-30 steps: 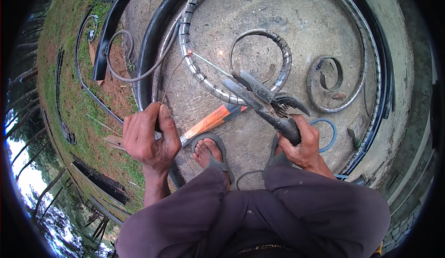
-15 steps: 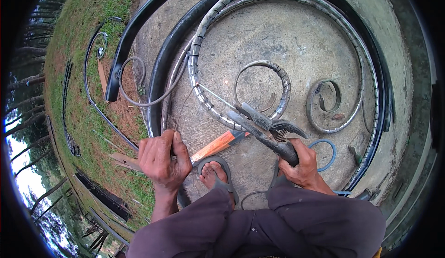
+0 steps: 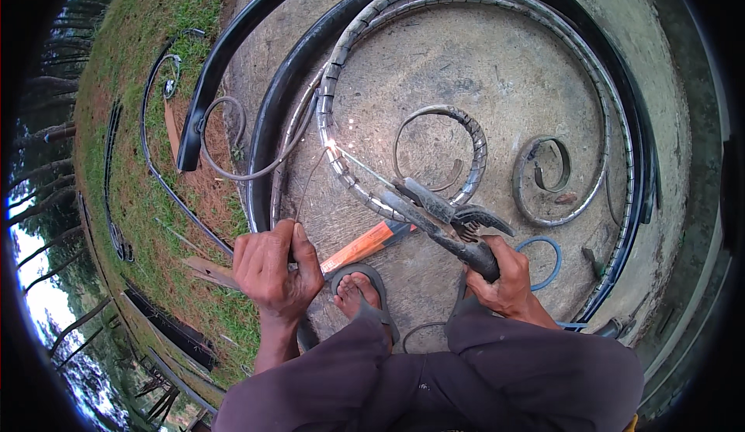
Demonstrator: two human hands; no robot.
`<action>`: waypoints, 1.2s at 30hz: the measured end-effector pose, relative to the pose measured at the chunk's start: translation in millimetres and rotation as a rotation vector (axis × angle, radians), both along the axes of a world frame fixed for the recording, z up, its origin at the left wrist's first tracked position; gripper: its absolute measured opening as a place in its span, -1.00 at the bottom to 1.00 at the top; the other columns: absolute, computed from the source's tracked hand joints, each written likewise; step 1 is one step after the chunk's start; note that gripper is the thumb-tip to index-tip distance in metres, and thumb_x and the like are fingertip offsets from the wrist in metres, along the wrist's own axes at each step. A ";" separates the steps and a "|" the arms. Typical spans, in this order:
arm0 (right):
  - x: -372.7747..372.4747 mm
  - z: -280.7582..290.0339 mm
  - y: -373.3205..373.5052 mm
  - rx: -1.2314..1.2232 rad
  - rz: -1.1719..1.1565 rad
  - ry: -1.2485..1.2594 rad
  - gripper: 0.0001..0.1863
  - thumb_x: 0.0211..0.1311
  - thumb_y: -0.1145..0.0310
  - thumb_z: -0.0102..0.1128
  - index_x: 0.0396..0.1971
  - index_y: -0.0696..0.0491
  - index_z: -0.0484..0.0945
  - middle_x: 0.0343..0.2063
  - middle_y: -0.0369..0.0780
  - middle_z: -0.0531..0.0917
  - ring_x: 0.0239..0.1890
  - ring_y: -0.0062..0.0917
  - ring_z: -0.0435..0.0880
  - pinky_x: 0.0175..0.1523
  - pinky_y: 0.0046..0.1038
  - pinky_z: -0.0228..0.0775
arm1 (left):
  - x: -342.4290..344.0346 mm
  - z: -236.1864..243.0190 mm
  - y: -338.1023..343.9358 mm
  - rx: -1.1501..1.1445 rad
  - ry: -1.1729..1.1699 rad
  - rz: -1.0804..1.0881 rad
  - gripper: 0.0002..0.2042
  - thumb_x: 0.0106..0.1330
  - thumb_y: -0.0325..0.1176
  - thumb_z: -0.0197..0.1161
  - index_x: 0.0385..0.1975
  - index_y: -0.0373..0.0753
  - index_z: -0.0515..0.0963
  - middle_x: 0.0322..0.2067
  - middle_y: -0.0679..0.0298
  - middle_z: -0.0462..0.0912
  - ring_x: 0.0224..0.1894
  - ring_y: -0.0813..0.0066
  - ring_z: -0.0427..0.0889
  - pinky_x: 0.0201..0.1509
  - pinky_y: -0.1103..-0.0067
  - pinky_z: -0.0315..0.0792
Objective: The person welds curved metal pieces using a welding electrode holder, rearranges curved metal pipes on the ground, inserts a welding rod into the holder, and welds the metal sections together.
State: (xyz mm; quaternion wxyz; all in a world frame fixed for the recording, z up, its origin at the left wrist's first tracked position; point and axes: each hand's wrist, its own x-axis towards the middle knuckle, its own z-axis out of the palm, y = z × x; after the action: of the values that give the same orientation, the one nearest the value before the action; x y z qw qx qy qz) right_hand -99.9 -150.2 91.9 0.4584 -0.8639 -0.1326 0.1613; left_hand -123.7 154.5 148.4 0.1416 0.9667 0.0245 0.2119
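My right hand is closed round the black handle of a welding electrode holder. A thin welding rod runs from its jaws to the near-left side of a large coiled metal strip that looks slotted. Where the tip meets the strip, a small bright arc glows with sparks about it. To the left, my left hand is a closed fist. Thumb and finger pinch a thin metal wire, which reaches up to the same bright spot.
Black tubing curves round the coil on the concrete. Inside lie a smaller strip coil and another curled strip. An orange bar-like object lies near my sandalled foot. A blue hose loop is at right; grass borders the left.
A bright arc with scattering sparks has appeared at the rod's tip. The coil and both hands have shifted only slightly.
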 end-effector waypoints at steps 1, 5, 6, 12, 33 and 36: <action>0.1 -0.2 -0.1 0.000 0.001 0.000 -0.63 -0.07 0.57 0.37 -0.17 0.22 0.56 -0.45 -0.03 0.67 -0.45 -0.16 0.75 -0.37 -0.30 0.54 | 0.1 -0.9 0.4 0.002 -0.018 -0.009 -0.91 0.17 -0.64 0.30 -0.34 -0.37 0.63 -0.57 0.23 0.58 -0.57 0.36 0.48 -0.38 0.46 0.28; 0.0 -6.6 -3.0 0.018 0.033 -0.052 -0.60 -0.08 0.55 0.38 -0.15 0.22 0.55 -0.45 -0.03 0.67 -0.45 -0.15 0.74 -0.38 -0.29 0.53 | -2.1 0.6 1.1 -0.004 -0.001 0.001 -0.91 0.17 -0.64 0.29 -0.34 -0.37 0.63 -0.57 0.22 0.59 -0.58 0.36 0.48 -0.38 0.45 0.28; 0.1 -8.7 -3.5 0.035 0.050 -0.094 -0.59 -0.08 0.54 0.38 -0.14 0.23 0.55 -0.45 -0.03 0.67 -0.45 -0.14 0.74 -0.38 -0.29 0.53 | -3.5 0.0 3.6 0.019 0.004 -0.003 -0.91 0.17 -0.64 0.29 -0.34 -0.38 0.64 -0.57 0.21 0.59 -0.58 0.36 0.48 -0.38 0.45 0.29; 2.5 -2.4 -2.8 0.012 -0.029 -0.050 -0.59 -0.08 0.54 0.37 -0.13 0.25 0.54 -0.43 -0.01 0.67 -0.44 -0.15 0.74 -0.37 -0.30 0.54 | -1.2 1.0 -2.8 -0.015 0.033 0.047 -0.95 0.21 -0.60 0.32 -0.35 -0.37 0.65 -0.50 0.16 0.66 -0.53 0.31 0.53 -0.37 0.46 0.33; 0.6 -5.6 -0.9 0.029 0.035 -0.056 -0.59 -0.11 0.57 0.38 -0.15 0.24 0.55 -0.44 -0.01 0.69 -0.45 -0.18 0.76 -0.38 -0.32 0.56 | -3.6 -2.4 5.1 -0.001 -0.034 0.022 -0.91 0.17 -0.62 0.33 -0.34 -0.40 0.64 -0.57 0.23 0.59 -0.59 0.38 0.49 -0.41 0.48 0.30; -0.9 -7.8 -2.3 0.026 0.011 -0.051 -0.59 -0.08 0.56 0.38 -0.13 0.24 0.55 -0.44 -0.02 0.68 -0.44 -0.17 0.76 -0.36 -0.31 0.55 | -8.7 -2.8 2.4 -0.142 -0.114 0.105 -0.94 0.20 -0.61 0.33 -0.35 -0.40 0.63 -0.49 0.17 0.67 -0.55 0.39 0.51 -0.42 0.47 0.35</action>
State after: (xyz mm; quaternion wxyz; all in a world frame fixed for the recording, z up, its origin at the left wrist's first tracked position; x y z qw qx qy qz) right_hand -100.9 -152.5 84.1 0.4651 -0.8609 -0.1512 0.1398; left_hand -132.4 156.9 145.6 0.1997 0.9380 0.0821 0.2712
